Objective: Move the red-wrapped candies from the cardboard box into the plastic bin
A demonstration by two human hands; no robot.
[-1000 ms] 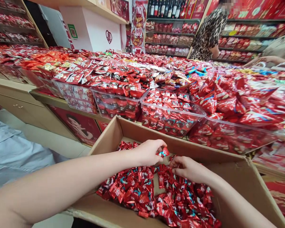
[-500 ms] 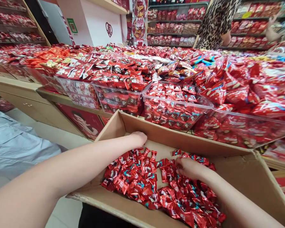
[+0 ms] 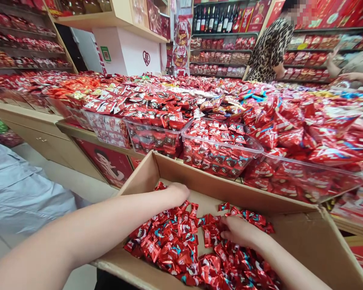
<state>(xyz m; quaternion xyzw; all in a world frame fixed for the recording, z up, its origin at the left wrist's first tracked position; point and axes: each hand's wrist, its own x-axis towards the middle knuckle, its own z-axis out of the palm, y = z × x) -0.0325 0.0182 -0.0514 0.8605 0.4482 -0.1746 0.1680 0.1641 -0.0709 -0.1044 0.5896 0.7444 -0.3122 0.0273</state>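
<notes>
A cardboard box (image 3: 199, 177) in front of me holds a loose heap of red foil-wrapped candies (image 3: 175, 241). My left hand (image 3: 177, 193) reaches to the far left part of the box. It is bent down onto the candies near the back wall, with its fingers hidden behind the knuckles. My right hand (image 3: 237, 229) lies in the middle of the heap with its fingers curled into the candies. Bare cardboard shows between the two hands.
Clear plastic bins (image 3: 220, 157) full of red sweets line a display counter (image 3: 78, 133) just behind the box. A person in a leopard-print top (image 3: 268, 50) stands at the far shelves, with another person's arm (image 3: 353, 72) at the right. Light blue fabric (image 3: 21, 197) is at my left.
A second ago my left hand was raised, pinching one candy near my right hand. It has since dropped to the box's far left side. My right hand stayed in the heap.
</notes>
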